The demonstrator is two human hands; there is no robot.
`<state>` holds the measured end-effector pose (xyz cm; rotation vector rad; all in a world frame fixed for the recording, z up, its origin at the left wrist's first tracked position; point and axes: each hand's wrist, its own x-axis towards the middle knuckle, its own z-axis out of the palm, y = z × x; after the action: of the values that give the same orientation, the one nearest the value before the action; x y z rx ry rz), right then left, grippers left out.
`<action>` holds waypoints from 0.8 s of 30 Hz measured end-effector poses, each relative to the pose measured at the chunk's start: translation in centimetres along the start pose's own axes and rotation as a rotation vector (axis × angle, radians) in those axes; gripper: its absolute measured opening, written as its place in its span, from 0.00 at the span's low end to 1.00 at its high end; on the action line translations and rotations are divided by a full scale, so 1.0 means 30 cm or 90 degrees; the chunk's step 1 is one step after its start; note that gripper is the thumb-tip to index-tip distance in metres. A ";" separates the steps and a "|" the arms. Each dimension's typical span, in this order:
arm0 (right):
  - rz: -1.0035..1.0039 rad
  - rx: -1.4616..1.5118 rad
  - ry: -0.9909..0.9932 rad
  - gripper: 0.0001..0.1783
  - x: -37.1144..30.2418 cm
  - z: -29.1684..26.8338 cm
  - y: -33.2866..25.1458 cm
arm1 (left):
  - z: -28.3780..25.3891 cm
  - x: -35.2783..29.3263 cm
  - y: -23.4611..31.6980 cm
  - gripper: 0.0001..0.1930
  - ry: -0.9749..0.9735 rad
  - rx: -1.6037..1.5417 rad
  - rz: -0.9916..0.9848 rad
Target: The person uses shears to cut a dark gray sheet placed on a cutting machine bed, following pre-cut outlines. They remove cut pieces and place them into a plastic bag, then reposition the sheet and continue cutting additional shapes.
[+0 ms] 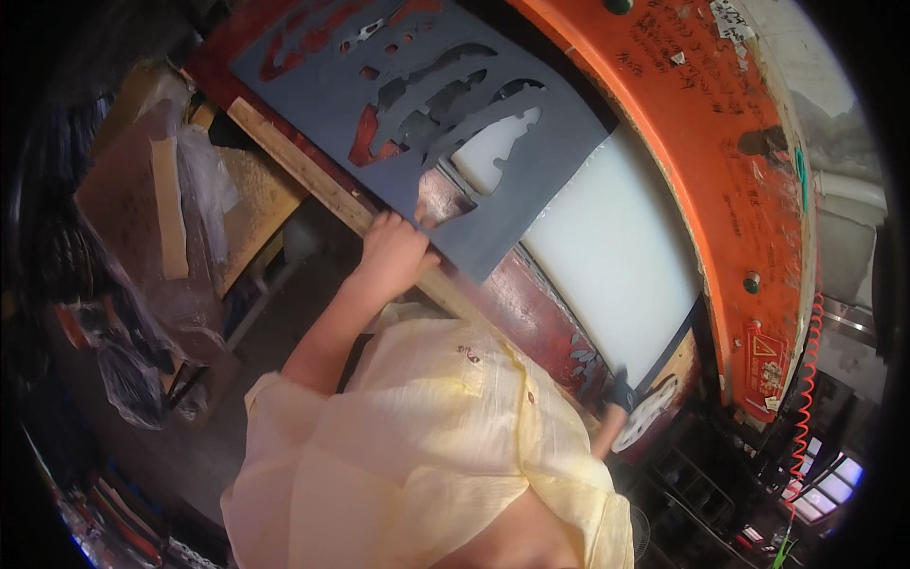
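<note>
A large grey sheet (531, 204) with several curved cut-outs lies slantwise over the work surface. My left hand (393, 251) is at its near edge, fingers bent over the rim and closed on it. To the right, my right hand (620, 396) looks dark, as if gloved, and its fingers are too small and dark to make out. It is beside the near right corner of a white cutting board (616, 256) and next to a pale flat piece with holes (649, 412). Part of the white board lies under the grey sheet.
An orange machine beam (682, 123) arches over the far side of the board. A wooden strip (303, 166) edges the dark red table (526, 299). Cardboard and plastic-wrapped material (142, 209) is piled at the left. A red coiled hose (808, 379) hangs at the right.
</note>
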<state>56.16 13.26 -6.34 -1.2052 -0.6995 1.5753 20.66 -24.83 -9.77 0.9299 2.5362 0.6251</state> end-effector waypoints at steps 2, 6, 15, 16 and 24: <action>-0.063 -0.035 -0.045 0.24 0.022 0.049 -0.110 | -0.062 -0.051 0.014 0.19 -0.121 -0.070 0.047; -0.269 -0.149 -0.250 0.24 0.017 0.228 -0.165 | -0.141 -0.012 0.026 0.15 0.014 -0.405 0.070; -0.686 -1.170 -0.306 0.28 -0.078 0.391 0.307 | -0.041 0.275 -0.163 0.24 0.281 0.022 -0.081; -0.569 -1.092 -0.336 0.27 -0.081 0.393 0.275 | -0.029 0.273 -0.171 0.24 0.303 0.012 -0.052; 0.673 -0.328 -0.554 0.22 -0.356 0.651 0.421 | -0.152 0.290 -0.011 0.17 0.306 -0.332 0.034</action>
<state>33.53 1.30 -6.85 -1.3064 -1.1541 3.0302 12.12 -20.45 -7.73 0.7166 2.5160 1.5940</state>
